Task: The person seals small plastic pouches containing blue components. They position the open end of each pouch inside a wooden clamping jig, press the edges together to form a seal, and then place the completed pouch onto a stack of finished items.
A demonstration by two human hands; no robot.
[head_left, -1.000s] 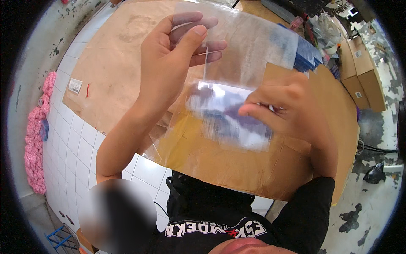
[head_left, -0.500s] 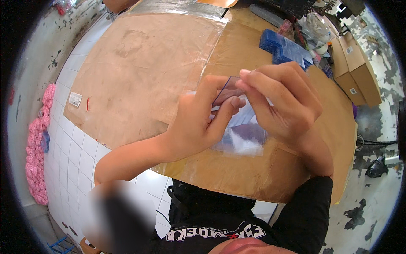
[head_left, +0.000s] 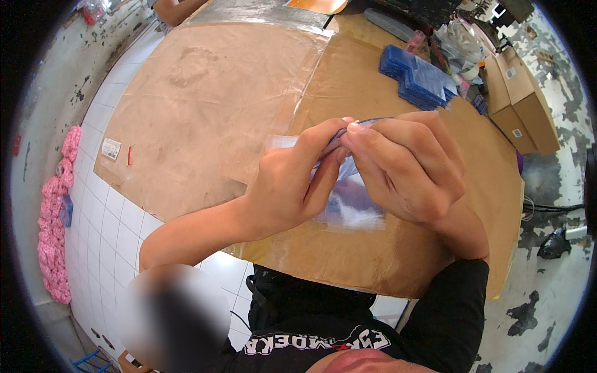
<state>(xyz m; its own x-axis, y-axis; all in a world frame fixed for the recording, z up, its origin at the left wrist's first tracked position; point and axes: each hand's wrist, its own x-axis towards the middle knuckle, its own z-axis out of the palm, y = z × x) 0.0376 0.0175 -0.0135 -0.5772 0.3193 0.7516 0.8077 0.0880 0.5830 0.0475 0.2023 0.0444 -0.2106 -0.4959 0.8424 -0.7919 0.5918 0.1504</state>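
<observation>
Above the cardboard-covered table [head_left: 211,112], my two hands meet at a thin, clear plastic sleeve [head_left: 334,145] with a bluish edge. My left hand [head_left: 286,177] pinches one side of it between thumb and fingers. Beside it, my right hand [head_left: 410,168] grips the sleeve at the upper corner with thumb and forefinger, its other fingers curled. The fingers hide most of the sleeve. Under the hands lie clear plastic pieces [head_left: 356,208] on the table, partly covered from view.
A stack of blue-tinted plastic sleeves [head_left: 420,76] sits at the back right, near plastic bags [head_left: 460,46] and a cardboard box [head_left: 519,99]. Another person's arm [head_left: 177,9] shows at the far left edge. Pink bundled material [head_left: 56,230] lies along the left wall.
My right hand has come down and left, closer to my left hand. The sleeve, upright and visible before, is now bent and mostly covered by the fingers.
</observation>
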